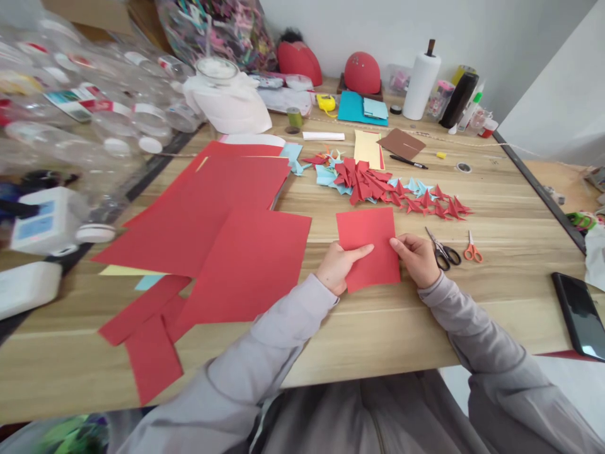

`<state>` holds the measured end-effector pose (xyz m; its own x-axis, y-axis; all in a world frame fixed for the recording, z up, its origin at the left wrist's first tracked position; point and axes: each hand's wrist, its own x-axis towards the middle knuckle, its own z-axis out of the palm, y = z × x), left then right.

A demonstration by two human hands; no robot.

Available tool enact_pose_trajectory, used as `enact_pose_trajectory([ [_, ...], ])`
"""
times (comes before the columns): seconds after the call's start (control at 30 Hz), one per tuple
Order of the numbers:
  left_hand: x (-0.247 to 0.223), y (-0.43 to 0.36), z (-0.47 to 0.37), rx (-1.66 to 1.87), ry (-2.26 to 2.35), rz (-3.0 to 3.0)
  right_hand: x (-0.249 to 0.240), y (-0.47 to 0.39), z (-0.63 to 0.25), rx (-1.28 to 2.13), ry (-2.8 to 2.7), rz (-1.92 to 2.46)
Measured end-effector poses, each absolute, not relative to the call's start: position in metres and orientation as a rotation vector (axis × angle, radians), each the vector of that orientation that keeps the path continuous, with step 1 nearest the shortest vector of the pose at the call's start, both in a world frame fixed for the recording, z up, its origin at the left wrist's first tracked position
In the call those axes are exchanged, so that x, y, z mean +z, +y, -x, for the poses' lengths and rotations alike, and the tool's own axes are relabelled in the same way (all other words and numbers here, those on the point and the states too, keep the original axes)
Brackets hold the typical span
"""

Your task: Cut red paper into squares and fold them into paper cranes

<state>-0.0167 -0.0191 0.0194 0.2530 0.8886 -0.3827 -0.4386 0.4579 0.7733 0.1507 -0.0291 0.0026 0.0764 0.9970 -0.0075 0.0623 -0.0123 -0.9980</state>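
Observation:
A small red paper sheet (371, 265), roughly square, is held above the table between my two hands. My left hand (341, 265) grips its left edge, the thumb lying on top and the fingers underneath. At the sheet's right edge my right hand (416, 257) pinches the paper between thumb and fingers. Larger red sheets (250, 265) lie to the left, with narrower red strips (154, 359) in front of them. Folded red paper pieces (362, 181) are heaped behind the held sheet, mixed with light blue ones.
Black scissors (443, 251) and small orange scissors (472, 250) lie right of my right hand. A phone (579, 315) rests at the right edge. Plastic bottles (108, 120) crowd the left side. At the back stand a white roll (422, 85) and a yellow tape measure (326, 103).

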Motion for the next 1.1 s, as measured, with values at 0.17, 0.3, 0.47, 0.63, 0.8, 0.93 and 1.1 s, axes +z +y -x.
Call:
enact_pose_trajectory([
  [0.17, 0.019, -0.012, 0.018, 1.129, 0.920, -0.506, 0.004, -0.030, -0.151, 1.322, -1.149, 1.255],
  [0.3, 0.021, -0.008, 0.019, 1.237, 0.916, -0.479, 0.007, -0.032, -0.151, 1.439, -1.254, 1.233],
  [0.47, 0.023, -0.007, 0.021, 1.300, 0.916, -0.490, 0.005, -0.030, -0.153, 1.488, -1.256, 1.195],
  [0.63, 0.023, -0.005, 0.024, 1.313, 0.934, -0.475, 0.001, -0.029, -0.156, 1.589, -1.164, 1.115],
  [0.8, 0.022, -0.003, 0.023, 1.337, 0.948, -0.463, 0.000, -0.030, -0.159, 1.656, -1.166, 1.042],
  [0.93, 0.022, -0.004, 0.023, 1.324, 0.948, -0.480, 0.004, -0.032, -0.159, 1.671, -1.189, 1.000],
  [1.1, 0.021, -0.004, 0.021, 1.371, 0.960, -0.482, 0.006, -0.033, -0.156, 1.643, -1.188, 1.045],
])
